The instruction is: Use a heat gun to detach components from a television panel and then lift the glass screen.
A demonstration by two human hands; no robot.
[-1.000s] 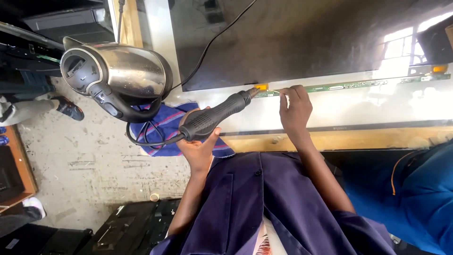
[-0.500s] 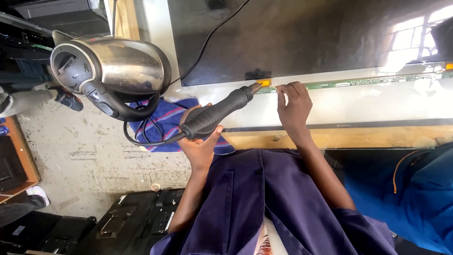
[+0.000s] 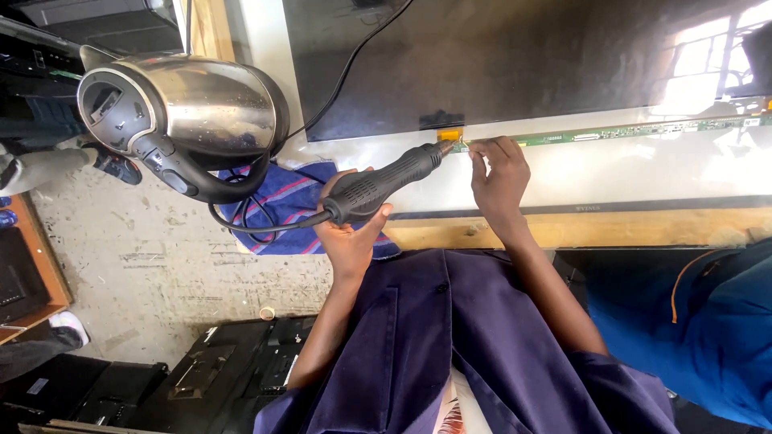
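My left hand [image 3: 350, 241] grips a black corded handheld tool [image 3: 386, 181]. Its tip points at a small yellow tab [image 3: 449, 135] at the edge of a large dark display panel [image 3: 523, 56]. My right hand [image 3: 500, 181] rests beside the tip, with its fingertips pinched on the end of a thin green circuit strip [image 3: 627, 131] that runs along the panel's lower edge. The panel lies on a white sheet [image 3: 643, 173] over a wooden bench [image 3: 643, 229]. Purple sleeves cover both my arms.
A steel kettle [image 3: 201, 104] with a black handle stands at the left, above a blue striped cloth [image 3: 281, 201] and the tool's cable. A person in blue [image 3: 700, 321] is at the right. Black equipment [image 3: 225, 370] lies on the concrete floor.
The tool's tip stays at the yellow tab and my right hand stays on the strip. The view has shifted slightly, and the kettle sits a little further right in it.
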